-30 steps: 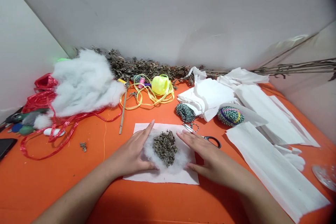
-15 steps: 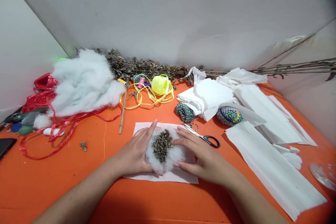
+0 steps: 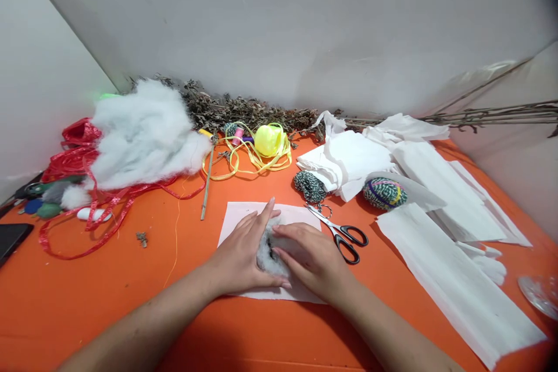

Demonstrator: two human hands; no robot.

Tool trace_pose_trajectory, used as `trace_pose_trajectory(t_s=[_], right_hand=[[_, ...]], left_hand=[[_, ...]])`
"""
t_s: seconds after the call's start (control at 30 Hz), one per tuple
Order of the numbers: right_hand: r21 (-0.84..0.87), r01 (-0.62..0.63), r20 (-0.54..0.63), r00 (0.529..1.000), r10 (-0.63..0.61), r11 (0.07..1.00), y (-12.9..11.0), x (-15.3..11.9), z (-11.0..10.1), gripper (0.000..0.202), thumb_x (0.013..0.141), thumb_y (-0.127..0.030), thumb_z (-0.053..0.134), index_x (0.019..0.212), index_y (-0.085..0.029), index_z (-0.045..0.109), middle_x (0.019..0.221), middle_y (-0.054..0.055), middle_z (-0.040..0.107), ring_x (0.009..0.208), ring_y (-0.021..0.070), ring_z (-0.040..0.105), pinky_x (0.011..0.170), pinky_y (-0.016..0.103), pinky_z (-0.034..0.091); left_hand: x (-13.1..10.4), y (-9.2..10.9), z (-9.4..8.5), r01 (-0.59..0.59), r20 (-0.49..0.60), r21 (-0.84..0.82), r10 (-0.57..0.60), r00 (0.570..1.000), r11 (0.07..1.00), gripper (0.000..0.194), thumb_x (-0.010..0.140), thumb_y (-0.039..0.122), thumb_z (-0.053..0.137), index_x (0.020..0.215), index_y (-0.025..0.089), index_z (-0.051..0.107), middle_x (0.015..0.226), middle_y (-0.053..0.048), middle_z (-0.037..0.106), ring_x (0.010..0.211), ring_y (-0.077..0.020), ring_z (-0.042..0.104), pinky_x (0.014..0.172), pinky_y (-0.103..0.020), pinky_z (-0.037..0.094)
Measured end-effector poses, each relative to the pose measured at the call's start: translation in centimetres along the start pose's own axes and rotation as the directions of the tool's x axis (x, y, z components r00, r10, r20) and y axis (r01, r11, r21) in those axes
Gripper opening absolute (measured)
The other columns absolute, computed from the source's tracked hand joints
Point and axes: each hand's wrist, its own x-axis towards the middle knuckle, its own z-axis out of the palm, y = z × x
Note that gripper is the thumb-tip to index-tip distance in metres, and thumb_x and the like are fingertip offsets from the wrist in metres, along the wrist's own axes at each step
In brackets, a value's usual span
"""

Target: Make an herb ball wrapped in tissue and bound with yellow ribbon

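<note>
A tuft of white fluff (image 3: pixel 271 261) is bunched between my hands above a white sheet (image 3: pixel 296 293); only a dark sliver of dried leaves shows in its middle. My left hand (image 3: pixel 246 250) cups the tuft's left side, thumb and fingers spread around it. From the right, my right hand (image 3: pixel 311 256) presses the fluff with bent fingertips and thumb close together. Open scissors (image 3: pixel 344 235) with black handles lie just right of the sheet.
Fluff pile (image 3: pixel 143 139) and red ribbon (image 3: pixel 65 253) lie at the left. Behind are dried plants (image 3: pixel 248 111), yellow ribbon (image 3: pixel 268 142) and a thin stick (image 3: pixel 207 186). White cloth strips (image 3: pixel 457 285) and a yarn ball (image 3: pixel 383 193) are at the right.
Both hands have drawn together, squeezing the fluff into a smaller bundle that now covers most of the dried leaves. The right hand has moved left, uncovering more of the scissors.
</note>
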Motion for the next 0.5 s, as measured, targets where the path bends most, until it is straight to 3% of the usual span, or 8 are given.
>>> trace_pose_trajectory(t_s=[0.2, 0.33, 0.4, 0.5], right_hand=[[0.042, 0.014, 0.005, 1.0, -0.014, 0.999, -0.4, -0.1, 0.2, 0.037, 0.092, -0.017, 0.058, 0.127, -0.026, 0.053, 0.114, 0.007, 0.07, 0.108, 0.0201, 0.065, 0.091, 0.035, 0.054], [-0.003, 0.007, 0.025, 1.0, -0.007, 1.0, -1.0, -0.2, -1.1, 0.047, 0.09, -0.028, 0.063, 0.134, -0.026, 0.048, 0.13, 0.01, 0.061, 0.125, 0.0248, 0.055, 0.107, 0.045, 0.045], [-0.13, -0.103, 0.036, 0.993, 0.108, 0.986, -1.2, -0.5, -1.3, 0.062, 0.087, -0.042, 0.067, 0.14, -0.024, 0.042, 0.145, 0.015, 0.05, 0.137, 0.0318, 0.044, 0.112, 0.055, 0.037], [-0.237, -0.304, 0.119, 0.934, 0.338, 0.923, -1.4, -1.0, -0.7, 0.093, 0.082, -0.062, 0.065, 0.153, -0.016, 0.024, 0.157, 0.023, 0.032, 0.146, 0.0394, 0.027, 0.114, 0.065, 0.03]], left_hand=[[0.5, 0.4, 0.9, 0.055, -0.025, -0.077, -0.057, 0.998, 0.996, 0.119, 0.071, 0.024, 0.075, 0.157, 0.03, -0.008, 0.141, -0.01, 0.055, 0.125, -0.0274, 0.055, 0.106, -0.047, 0.043], [0.8, 0.0, 0.8, 0.086, -0.024, -0.123, -0.089, 0.996, 0.989, 0.095, 0.076, 0.036, 0.072, 0.155, 0.021, 0.021, 0.15, -0.013, 0.047, 0.134, -0.0291, 0.047, 0.113, -0.045, 0.037], [0.8, -0.2, 0.7, 0.09, -0.027, -0.137, -0.094, 0.995, 0.986, 0.089, 0.074, 0.039, 0.075, 0.15, 0.019, 0.033, 0.152, -0.013, 0.045, 0.137, -0.0302, 0.044, 0.115, -0.044, 0.034], [0.7, -0.3, 0.6, 0.139, -0.025, -0.15, -0.144, 0.989, 0.979, 0.09, 0.071, 0.033, 0.077, 0.149, 0.021, 0.035, 0.148, -0.013, 0.05, 0.133, -0.0304, 0.048, 0.112, -0.044, 0.038]])
